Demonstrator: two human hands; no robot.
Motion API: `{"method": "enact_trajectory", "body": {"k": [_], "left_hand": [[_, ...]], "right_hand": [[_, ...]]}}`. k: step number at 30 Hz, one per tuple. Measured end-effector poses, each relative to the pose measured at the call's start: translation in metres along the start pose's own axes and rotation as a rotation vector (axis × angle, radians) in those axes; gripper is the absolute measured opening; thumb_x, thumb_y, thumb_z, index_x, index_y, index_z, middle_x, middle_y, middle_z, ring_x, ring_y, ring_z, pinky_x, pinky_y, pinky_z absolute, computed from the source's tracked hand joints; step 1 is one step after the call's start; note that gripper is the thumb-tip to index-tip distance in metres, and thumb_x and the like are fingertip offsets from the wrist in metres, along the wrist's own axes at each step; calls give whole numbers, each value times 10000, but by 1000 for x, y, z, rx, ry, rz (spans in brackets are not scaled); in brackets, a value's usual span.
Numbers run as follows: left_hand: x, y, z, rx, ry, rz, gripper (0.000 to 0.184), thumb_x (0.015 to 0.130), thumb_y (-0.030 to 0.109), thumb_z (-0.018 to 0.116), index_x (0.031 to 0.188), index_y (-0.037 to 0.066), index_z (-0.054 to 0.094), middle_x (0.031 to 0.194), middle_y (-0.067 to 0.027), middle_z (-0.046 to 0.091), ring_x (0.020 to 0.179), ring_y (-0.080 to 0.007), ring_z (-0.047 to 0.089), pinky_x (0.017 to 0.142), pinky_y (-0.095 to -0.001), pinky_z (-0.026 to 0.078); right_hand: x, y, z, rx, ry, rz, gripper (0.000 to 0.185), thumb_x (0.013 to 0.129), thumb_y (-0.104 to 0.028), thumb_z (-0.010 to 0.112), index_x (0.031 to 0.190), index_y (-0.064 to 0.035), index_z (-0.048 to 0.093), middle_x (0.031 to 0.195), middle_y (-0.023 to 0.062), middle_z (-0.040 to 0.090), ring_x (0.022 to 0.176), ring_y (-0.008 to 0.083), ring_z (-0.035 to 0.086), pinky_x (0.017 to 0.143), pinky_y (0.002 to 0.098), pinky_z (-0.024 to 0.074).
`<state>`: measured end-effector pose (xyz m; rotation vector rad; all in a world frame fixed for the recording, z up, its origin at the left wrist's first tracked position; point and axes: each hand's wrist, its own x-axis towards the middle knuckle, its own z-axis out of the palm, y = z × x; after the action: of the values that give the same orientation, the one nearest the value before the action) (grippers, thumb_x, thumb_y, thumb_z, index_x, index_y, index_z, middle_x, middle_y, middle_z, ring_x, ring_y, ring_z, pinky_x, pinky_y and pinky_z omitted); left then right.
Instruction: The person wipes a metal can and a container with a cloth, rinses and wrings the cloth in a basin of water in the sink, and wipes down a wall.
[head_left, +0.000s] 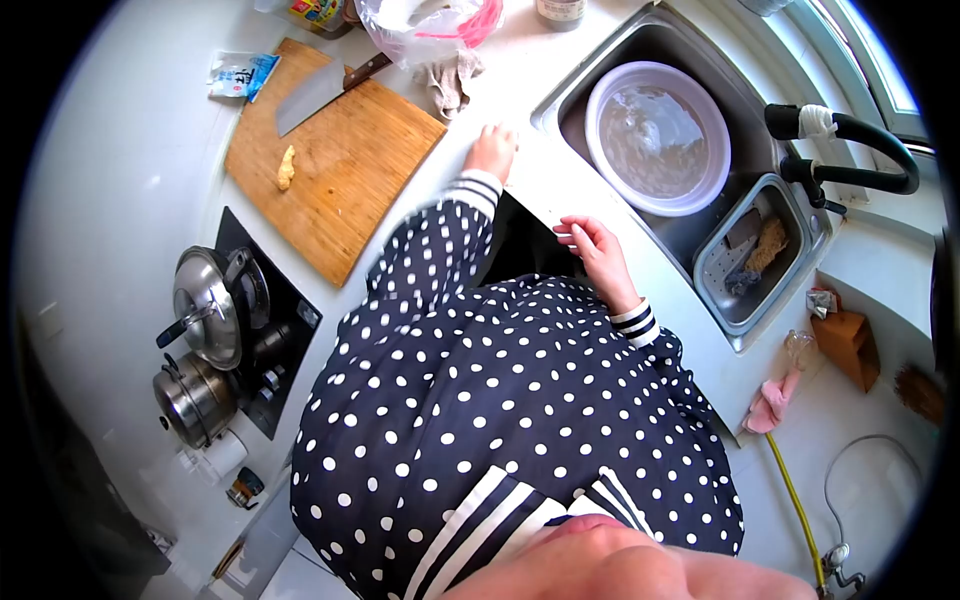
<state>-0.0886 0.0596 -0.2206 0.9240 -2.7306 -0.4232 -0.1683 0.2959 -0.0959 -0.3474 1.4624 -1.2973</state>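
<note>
My left hand (491, 153) is at the counter's front corner, just right of the wooden cutting board (340, 210) and below a crumpled cloth (452, 85). Its fingers point forward, slightly apart and a little blurred, and I see nothing in them. Close to the counter edge, in front of my body, my right hand (600, 258) hangs open with loosely bent fingers and holds nothing. On the board lie a cleaver (315, 95) with a brown handle and a piece of ginger (286, 168).
A white basin of water (718, 150) stands in the steel sink (570, 130), beside a drain basket (715, 265) with scrubbers and a black faucet (895, 175). Pots (205, 310) crowd the stove at left. A salt packet (240, 76) and plastic bag (400, 30) lie behind the board.
</note>
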Motion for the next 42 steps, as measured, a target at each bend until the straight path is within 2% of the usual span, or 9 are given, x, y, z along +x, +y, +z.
{"method": "enact_trajectory", "body": {"k": [5,9,11,19,25,30,35,37,42], "left_hand": [[53,5,-37,115,53,178,136,845,117,486,917,87,597,932,-102,542,898,-284,514,754,-381,461],[16,35,-39,-89,-215,-393,170,830,105,504,967,84,603,1028,-100,551,971,-296,511,807,-358,460],[-9,14,-39,128,-52,212,203,879,191,481,1031,122,598,1078,-67,539,993,-263,512,825,-354,460],[-30,-28,-39,119,146,144,314,807,57,495,1105,75,591,1063,-123,553,984,-284,522,865,-365,416],[-102,73,-33,58,32,16,388,762,8,497,1146,-2,549,1106,-134,534,955,-304,468,864,-341,423],[-104,80,-46,-13,-41,274,334,769,73,538,1098,79,598,1074,-31,577,955,-207,515,790,-294,485],[-24,47,-32,101,166,75,157,848,83,472,970,61,567,882,-102,510,894,-272,501,701,-369,470],[-19,84,-15,-342,1,-245,168,844,116,482,976,52,564,918,-115,519,885,-268,506,695,-391,476],[-46,129,-3,-318,-162,225,270,832,234,510,1005,44,594,1017,-127,551,972,-293,510,850,-348,428]], "right_hand": [[5,5,0,-33,-27,-33,215,926,-110,437,1065,10,551,967,87,620,869,141,584,788,250,461],[2,-4,-2,-26,-6,-67,217,927,-116,432,1056,9,553,980,89,622,876,144,587,779,250,463],[7,6,-5,-21,-2,-30,220,929,-122,429,1052,8,556,982,89,623,871,142,589,770,249,464],[-2,-3,-13,-34,18,-35,227,931,-158,432,1075,-29,551,996,61,629,895,139,587,768,246,437],[-12,4,-32,-30,87,34,226,932,-165,430,1075,-44,556,1006,55,630,892,136,585,775,255,424],[-3,9,-39,-13,80,47,229,932,-175,436,1080,-48,556,1012,50,628,904,136,585,776,255,422],[-3,-5,-41,-18,81,-16,232,933,-185,436,1080,-50,556,1014,43,630,905,126,577,778,259,417],[-4,-6,-43,2,108,-31,232,933,-185,437,1079,-50,556,1016,44,629,909,125,575,778,259,417],[-14,-3,-51,51,139,-32,231,931,-189,443,1078,-56,561,1016,41,630,901,121,572,787,254,412]]}}
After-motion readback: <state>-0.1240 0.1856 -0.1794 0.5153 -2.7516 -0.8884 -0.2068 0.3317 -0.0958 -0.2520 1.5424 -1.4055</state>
